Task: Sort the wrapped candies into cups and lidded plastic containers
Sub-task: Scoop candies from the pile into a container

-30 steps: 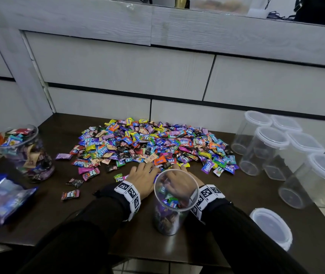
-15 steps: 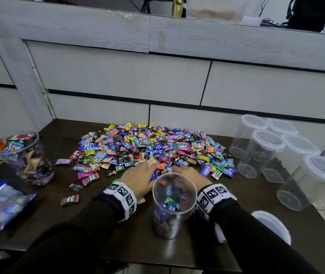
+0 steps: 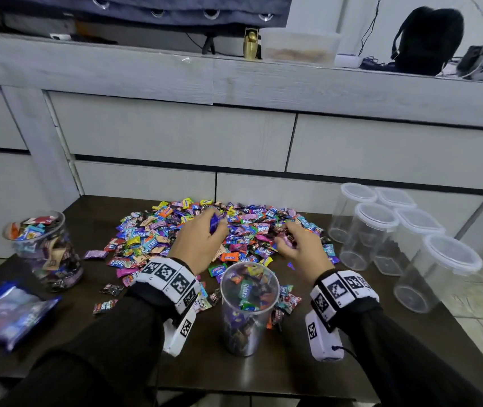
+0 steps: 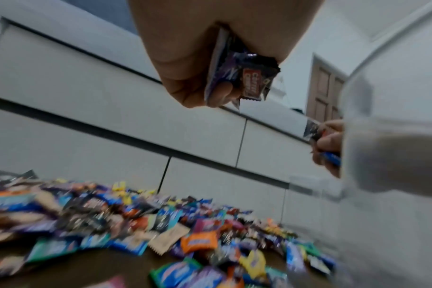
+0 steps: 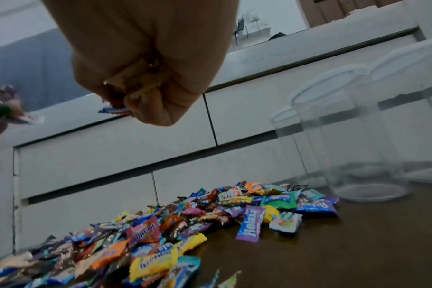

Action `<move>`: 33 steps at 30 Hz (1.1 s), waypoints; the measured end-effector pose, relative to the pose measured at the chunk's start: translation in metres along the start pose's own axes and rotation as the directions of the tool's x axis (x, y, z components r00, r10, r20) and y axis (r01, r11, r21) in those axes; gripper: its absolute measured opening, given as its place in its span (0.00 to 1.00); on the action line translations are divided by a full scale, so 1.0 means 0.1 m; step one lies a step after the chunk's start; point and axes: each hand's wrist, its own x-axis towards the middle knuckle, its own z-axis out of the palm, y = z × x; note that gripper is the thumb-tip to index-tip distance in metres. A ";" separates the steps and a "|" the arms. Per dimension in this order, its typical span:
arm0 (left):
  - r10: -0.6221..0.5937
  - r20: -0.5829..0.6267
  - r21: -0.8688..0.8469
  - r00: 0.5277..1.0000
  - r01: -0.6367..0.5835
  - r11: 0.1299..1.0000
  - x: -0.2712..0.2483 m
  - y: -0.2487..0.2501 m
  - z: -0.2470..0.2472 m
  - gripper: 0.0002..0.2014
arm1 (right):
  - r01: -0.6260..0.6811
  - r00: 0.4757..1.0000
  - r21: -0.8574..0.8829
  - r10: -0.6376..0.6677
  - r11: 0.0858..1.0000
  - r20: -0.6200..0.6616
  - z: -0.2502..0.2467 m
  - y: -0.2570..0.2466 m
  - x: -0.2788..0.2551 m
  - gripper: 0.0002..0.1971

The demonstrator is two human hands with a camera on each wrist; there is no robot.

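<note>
A wide pile of wrapped candies (image 3: 234,227) covers the middle of the dark table (image 3: 301,356). My left hand (image 3: 205,236) is raised over the pile and grips a few purple and dark candies (image 4: 237,78). My right hand (image 3: 299,245) is also lifted, fist closed round a small bunch of candies (image 5: 116,109). A clear cup (image 3: 249,306), partly filled with candies, stands in front between my wrists. A second clear cup (image 3: 43,251) full of candies stands at the left.
Several empty lidded plastic containers (image 3: 375,230) stand at the right of the table. A blue candy bag (image 3: 8,312) lies at the front left. Grey drawer fronts (image 3: 175,136) rise right behind the table.
Both hands lay flat at the pile's near edge beside the cup; now they have closed on candies and lifted above the pile. The head view has tilted up.
</note>
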 end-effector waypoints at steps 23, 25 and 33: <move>0.373 0.459 0.451 0.806 -0.573 0.684 -0.43 0.69 -0.04 0.15 | 0.043 0.999 0.000 -0.043 0.999 -0.033 -0.08 -0.37 -0.12 0.06; 0.361 0.486 0.464 0.796 -0.585 0.665 -0.42 0.71 -0.04 0.15 | 0.036 0.999 -0.010 -0.036 0.999 -0.029 -0.09 -0.36 -0.13 0.07; 0.377 0.527 0.490 0.762 -0.634 0.598 -0.35 0.78 -0.04 0.19 | 0.011 1.000 0.002 -0.011 1.000 -0.010 -0.12 -0.39 -0.16 0.09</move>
